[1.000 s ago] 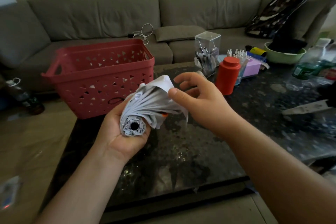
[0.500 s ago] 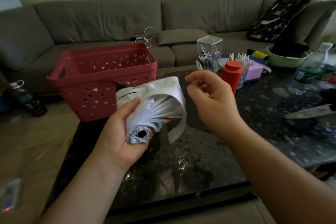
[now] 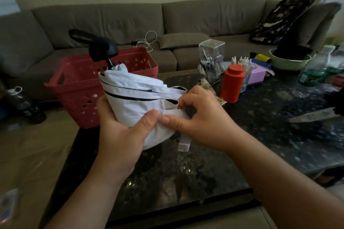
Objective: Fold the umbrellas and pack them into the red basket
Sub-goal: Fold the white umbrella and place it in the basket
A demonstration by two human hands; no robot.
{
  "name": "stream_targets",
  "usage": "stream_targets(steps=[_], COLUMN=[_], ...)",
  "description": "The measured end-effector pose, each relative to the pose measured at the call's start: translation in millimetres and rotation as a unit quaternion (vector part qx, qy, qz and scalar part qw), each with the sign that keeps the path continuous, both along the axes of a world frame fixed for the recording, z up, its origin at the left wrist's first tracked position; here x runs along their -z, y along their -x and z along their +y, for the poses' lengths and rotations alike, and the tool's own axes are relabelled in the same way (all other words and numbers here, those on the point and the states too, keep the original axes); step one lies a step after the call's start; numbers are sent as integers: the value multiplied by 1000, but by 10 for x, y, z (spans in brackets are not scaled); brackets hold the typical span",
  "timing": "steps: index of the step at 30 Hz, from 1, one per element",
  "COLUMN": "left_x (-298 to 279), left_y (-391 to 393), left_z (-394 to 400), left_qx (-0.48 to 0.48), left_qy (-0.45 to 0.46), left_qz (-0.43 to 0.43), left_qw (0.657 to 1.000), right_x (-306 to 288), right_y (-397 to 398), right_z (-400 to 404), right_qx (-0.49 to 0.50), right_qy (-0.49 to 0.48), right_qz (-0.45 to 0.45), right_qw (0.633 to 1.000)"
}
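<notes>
A folded white umbrella (image 3: pixel 134 96) with thin dark stripes stands almost upright above the table, its black handle (image 3: pixel 103 49) and wrist loop pointing up and away. My left hand (image 3: pixel 119 130) grips the lower end of the bundle, thumb across the front. My right hand (image 3: pixel 201 119) pinches the umbrella's white closing strap (image 3: pixel 183 142) against the canopy, and the strap's end hangs below. The red basket (image 3: pixel 78 87) sits behind the umbrella on the table's far left corner; I see nothing inside it.
A dark speckled table (image 3: pixel 204 163) lies below my hands. On its right are a red canister (image 3: pixel 232 83), a clear pen holder (image 3: pixel 211 57), a pink box, a green bowl (image 3: pixel 289 61), bottles and a knife (image 3: pixel 314 115). A grey sofa runs behind.
The umbrella has turned from tip-toward-me to upright, handle raised. My right hand, open beside it before, has closed on the strap.
</notes>
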State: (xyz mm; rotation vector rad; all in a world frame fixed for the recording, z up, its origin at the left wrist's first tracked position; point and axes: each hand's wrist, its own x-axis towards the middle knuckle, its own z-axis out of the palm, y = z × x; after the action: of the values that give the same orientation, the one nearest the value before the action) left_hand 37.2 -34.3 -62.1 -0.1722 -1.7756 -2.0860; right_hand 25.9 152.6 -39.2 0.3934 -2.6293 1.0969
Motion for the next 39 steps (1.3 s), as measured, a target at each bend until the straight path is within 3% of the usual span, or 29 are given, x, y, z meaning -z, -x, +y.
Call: stream_targets(steps=[5, 9, 12, 16, 19, 23, 27, 31, 34, 38, 39], left_x=[-17, -51, -42, 20, 59, 38, 25, 4, 2, 31, 35], left_y=[30, 87, 114, 139, 185, 194, 180, 186, 157, 113, 108], left_z=[-61, -116, -97, -78, -87, -73, -18, 49, 104, 185, 201], left_qx=[5, 14, -10, -21, -17, 41, 87, 90, 107, 72, 62], left_qy=[-2, 43, 64, 53, 3, -144, -216, -237, -247, -283, -288], left_qz=[6, -20, -31, -68, -112, -212, -284, -297, -316, -313, -305], left_qw=[1000, 999, 997, 996, 994, 966, 930, 921, 910, 904, 906], right_x=[-38, -95, -111, -91, -70, -41, 39, 145, 181, 226, 251], right_y=[-1, 4, -44, -54, -15, -7, -44, -42, -29, -62, -61], right_z=[24, 65, 14, -47, -16, 33, -122, -259, -324, -455, -477], right_qx=[-37, -10, -2, -30, -61, -184, -120, -57, -15, -31, -30], right_qy=[57, 6, 20, 77, 160, 229, 142, 185, 261, 416, 421], right_qz=[-42, -5, 17, -53, -132, -188, -70, -36, -53, -145, -139], right_qw=[997, 1000, 1000, 995, 976, 937, 980, 980, 964, 897, 896])
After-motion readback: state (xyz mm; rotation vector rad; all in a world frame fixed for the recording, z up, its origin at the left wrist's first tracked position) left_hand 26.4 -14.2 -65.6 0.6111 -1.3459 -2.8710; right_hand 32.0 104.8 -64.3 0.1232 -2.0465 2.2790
